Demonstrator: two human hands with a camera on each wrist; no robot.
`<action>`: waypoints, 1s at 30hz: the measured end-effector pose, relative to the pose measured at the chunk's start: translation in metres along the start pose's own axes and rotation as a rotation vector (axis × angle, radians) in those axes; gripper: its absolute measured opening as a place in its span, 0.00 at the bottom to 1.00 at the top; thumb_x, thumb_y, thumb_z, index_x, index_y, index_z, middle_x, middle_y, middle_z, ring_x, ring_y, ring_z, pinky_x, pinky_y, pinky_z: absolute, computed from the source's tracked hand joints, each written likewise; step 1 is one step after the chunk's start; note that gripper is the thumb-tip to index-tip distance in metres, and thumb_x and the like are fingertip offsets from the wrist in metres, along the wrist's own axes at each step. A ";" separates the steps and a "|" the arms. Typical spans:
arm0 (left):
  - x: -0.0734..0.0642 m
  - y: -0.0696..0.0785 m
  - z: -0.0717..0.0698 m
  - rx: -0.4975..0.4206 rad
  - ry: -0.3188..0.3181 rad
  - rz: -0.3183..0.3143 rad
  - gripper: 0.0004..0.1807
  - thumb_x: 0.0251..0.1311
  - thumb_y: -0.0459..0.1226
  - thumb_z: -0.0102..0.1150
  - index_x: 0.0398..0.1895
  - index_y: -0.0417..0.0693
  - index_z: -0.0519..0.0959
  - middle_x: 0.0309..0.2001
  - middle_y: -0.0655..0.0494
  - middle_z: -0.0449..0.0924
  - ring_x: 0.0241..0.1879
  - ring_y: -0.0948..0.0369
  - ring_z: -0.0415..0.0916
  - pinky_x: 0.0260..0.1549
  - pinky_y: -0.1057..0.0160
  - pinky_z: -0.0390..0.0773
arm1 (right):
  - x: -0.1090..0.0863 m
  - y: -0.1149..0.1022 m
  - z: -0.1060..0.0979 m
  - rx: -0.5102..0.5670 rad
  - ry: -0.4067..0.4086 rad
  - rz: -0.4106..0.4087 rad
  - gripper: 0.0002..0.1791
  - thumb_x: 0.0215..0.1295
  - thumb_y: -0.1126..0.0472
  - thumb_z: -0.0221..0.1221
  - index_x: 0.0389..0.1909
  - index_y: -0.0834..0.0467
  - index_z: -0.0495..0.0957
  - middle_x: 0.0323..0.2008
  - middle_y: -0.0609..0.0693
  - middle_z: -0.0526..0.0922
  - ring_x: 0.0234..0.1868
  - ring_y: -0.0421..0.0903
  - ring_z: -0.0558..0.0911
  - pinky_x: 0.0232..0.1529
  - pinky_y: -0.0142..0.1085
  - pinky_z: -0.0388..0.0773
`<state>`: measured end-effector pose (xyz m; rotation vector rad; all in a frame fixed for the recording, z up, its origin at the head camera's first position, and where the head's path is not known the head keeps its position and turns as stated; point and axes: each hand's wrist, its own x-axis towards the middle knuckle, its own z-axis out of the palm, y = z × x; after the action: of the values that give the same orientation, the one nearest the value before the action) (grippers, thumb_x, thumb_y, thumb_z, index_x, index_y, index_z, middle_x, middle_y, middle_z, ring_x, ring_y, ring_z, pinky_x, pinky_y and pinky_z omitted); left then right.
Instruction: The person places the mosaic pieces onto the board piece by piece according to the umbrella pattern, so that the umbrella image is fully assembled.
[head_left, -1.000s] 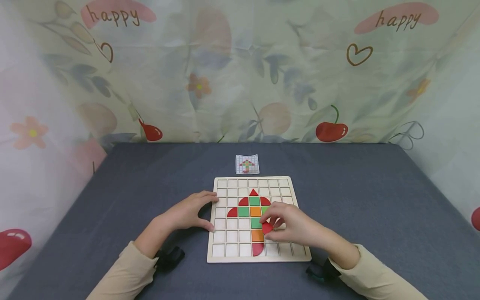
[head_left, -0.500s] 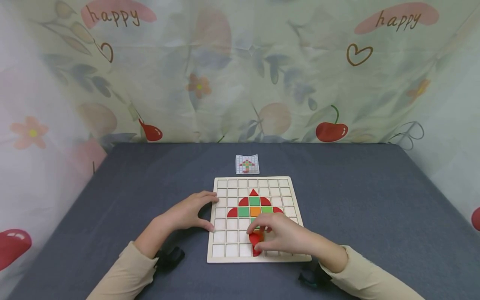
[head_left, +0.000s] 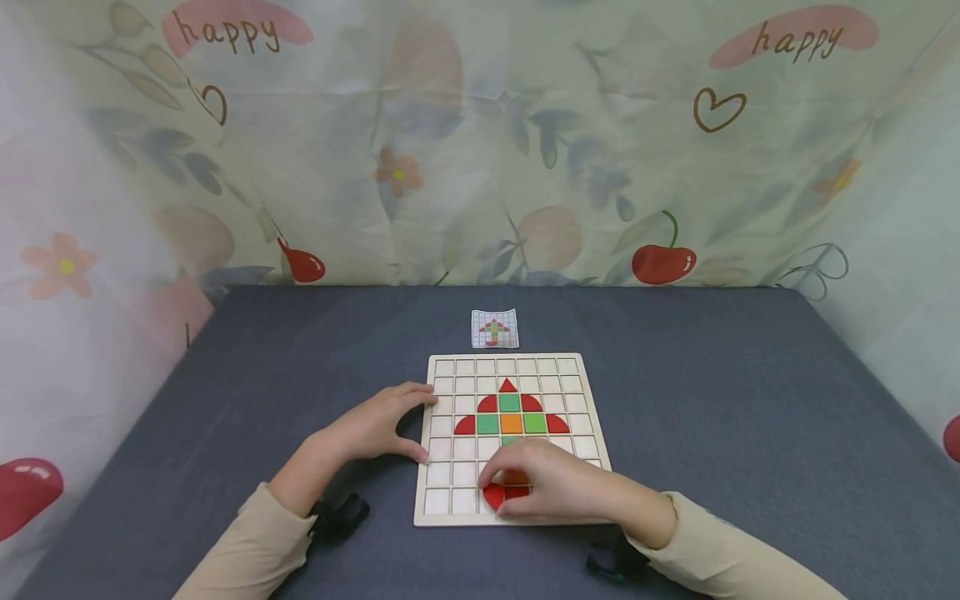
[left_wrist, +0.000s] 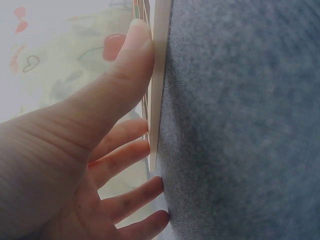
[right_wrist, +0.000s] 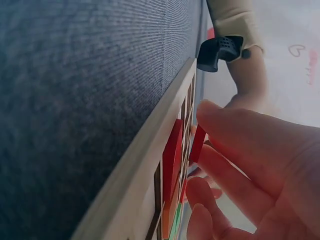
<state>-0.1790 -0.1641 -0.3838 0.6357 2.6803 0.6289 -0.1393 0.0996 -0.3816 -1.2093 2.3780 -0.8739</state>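
A wooden grid board (head_left: 452,522) lies on the dark cloth, with red, green and orange tiles set in an arrow-like pattern. My right hand (head_left: 555,482) pinches a red rounded tile (head_left: 492,497) between thumb and fingers, over the front row. It is just left of a seated red quarter-circle tile (head_left: 517,492), partly covered by the hand. In the right wrist view the pinched tile (right_wrist: 197,144) is tilted above the grid. My left hand (head_left: 377,423) rests at the board's left edge, thumb and fingers spread. The left wrist view has the thumb (left_wrist: 135,50) against the rim.
Behind the board lies a small pattern card (head_left: 494,329) showing a similar coloured figure on a grid. Dark cloth (head_left: 712,375) spreads around the board to a printed curtain (head_left: 480,167) at the back. Both wrists wear black camera mounts.
My right hand has moved left and toward the front with the red tile, from right of the green and orange column to the front row. The left hand and board stay put.
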 end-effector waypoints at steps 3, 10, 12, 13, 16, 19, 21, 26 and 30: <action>0.000 0.000 0.000 -0.001 0.001 0.003 0.44 0.42 0.52 0.71 0.64 0.44 0.67 0.68 0.46 0.62 0.66 0.48 0.60 0.63 0.47 0.64 | 0.002 -0.001 0.001 -0.024 -0.022 0.013 0.12 0.55 0.59 0.65 0.42 0.49 0.82 0.37 0.39 0.82 0.37 0.33 0.75 0.46 0.26 0.73; 0.000 -0.001 0.000 -0.005 0.004 0.011 0.44 0.42 0.51 0.72 0.63 0.44 0.67 0.67 0.46 0.62 0.66 0.48 0.61 0.63 0.47 0.64 | 0.004 -0.002 0.001 -0.061 -0.067 0.017 0.13 0.56 0.60 0.64 0.43 0.48 0.81 0.38 0.38 0.82 0.39 0.33 0.74 0.48 0.26 0.72; 0.000 -0.001 0.000 -0.005 0.004 0.013 0.44 0.42 0.51 0.71 0.63 0.44 0.67 0.67 0.46 0.62 0.66 0.48 0.61 0.63 0.47 0.64 | 0.004 -0.002 0.001 -0.073 -0.070 0.014 0.13 0.56 0.60 0.64 0.43 0.48 0.81 0.38 0.38 0.82 0.39 0.34 0.74 0.48 0.26 0.71; 0.000 -0.001 0.000 -0.006 0.003 0.013 0.44 0.42 0.51 0.71 0.63 0.44 0.67 0.67 0.46 0.62 0.65 0.48 0.61 0.63 0.47 0.64 | 0.004 -0.002 0.001 -0.075 -0.072 0.016 0.13 0.56 0.60 0.64 0.43 0.47 0.81 0.38 0.38 0.82 0.39 0.33 0.74 0.48 0.27 0.71; 0.000 -0.001 0.000 -0.004 0.000 0.011 0.44 0.42 0.52 0.71 0.64 0.44 0.67 0.68 0.46 0.62 0.66 0.48 0.61 0.63 0.47 0.64 | 0.003 -0.003 0.000 -0.077 -0.081 0.021 0.13 0.56 0.60 0.64 0.43 0.47 0.81 0.39 0.37 0.82 0.41 0.33 0.74 0.50 0.27 0.71; 0.000 0.000 0.000 -0.003 -0.002 0.006 0.44 0.42 0.52 0.71 0.64 0.44 0.67 0.68 0.46 0.62 0.66 0.48 0.60 0.63 0.46 0.63 | 0.003 -0.002 0.000 -0.072 -0.090 0.026 0.13 0.56 0.61 0.63 0.43 0.47 0.81 0.40 0.37 0.82 0.42 0.33 0.74 0.50 0.28 0.71; 0.000 0.000 -0.001 -0.004 -0.002 0.004 0.44 0.42 0.51 0.71 0.64 0.44 0.67 0.68 0.46 0.62 0.66 0.48 0.60 0.63 0.46 0.63 | 0.003 -0.002 0.000 -0.071 -0.094 0.031 0.13 0.56 0.61 0.63 0.44 0.47 0.81 0.40 0.37 0.82 0.42 0.33 0.74 0.51 0.28 0.71; 0.000 0.001 -0.001 -0.005 0.000 0.002 0.44 0.42 0.51 0.72 0.64 0.44 0.67 0.68 0.46 0.62 0.66 0.48 0.60 0.63 0.46 0.63 | 0.003 -0.003 -0.001 -0.061 -0.099 0.039 0.14 0.55 0.62 0.64 0.44 0.46 0.81 0.40 0.37 0.82 0.42 0.33 0.74 0.51 0.28 0.71; 0.000 0.001 0.000 -0.003 0.001 0.001 0.44 0.42 0.51 0.72 0.63 0.44 0.68 0.68 0.46 0.62 0.66 0.48 0.60 0.63 0.46 0.63 | 0.004 -0.002 -0.001 -0.058 -0.096 0.030 0.15 0.54 0.62 0.64 0.43 0.47 0.81 0.40 0.37 0.82 0.41 0.33 0.74 0.50 0.27 0.71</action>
<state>-0.1788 -0.1633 -0.3832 0.6361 2.6797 0.6331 -0.1405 0.0959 -0.3798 -1.2060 2.3536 -0.7258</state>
